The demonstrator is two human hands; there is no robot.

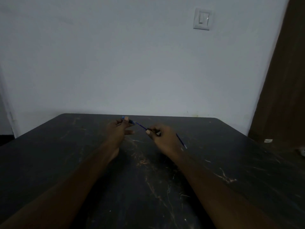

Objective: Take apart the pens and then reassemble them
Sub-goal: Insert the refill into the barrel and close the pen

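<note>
Left hand [118,130] pinches the barrel [131,121], right hand [163,138] grips the blue refill [141,126], both above the dark table [66,162].

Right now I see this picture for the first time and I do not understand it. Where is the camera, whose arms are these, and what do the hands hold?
There is no machine here: a person works with two bare hands. The single picture comes from a camera worn on the person's head. It looks forward and down, so the arms reach in from the bottom edge. The left hand pinches a short dark and blue pen body. The right hand pinches a thin blue ink tube. The tube's end meets the pen body, but the light is too dim to tell whether it is inside. A thin blue piece also shows behind the right hand, perhaps the same tube. Both hands are above a dark scratched table. Behind it is a pale wall with a light switch.
</note>
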